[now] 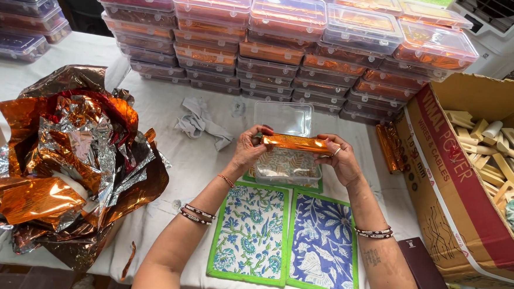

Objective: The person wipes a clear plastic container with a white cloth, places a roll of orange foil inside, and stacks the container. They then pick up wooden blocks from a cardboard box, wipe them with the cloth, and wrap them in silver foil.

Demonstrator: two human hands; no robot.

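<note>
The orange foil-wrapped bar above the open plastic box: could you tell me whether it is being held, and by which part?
Yes. Both hands hold the long orange foil-wrapped bar by its ends: left hand on the left end, right hand on the right.

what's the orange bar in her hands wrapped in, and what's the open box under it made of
Orange bar: looks like metallic foil film, glossy and creased, catching light; held at its ends by the left hand and right hand. Open box: seemingly clear plastic, see-through, with a hinged transparent lid.
</note>
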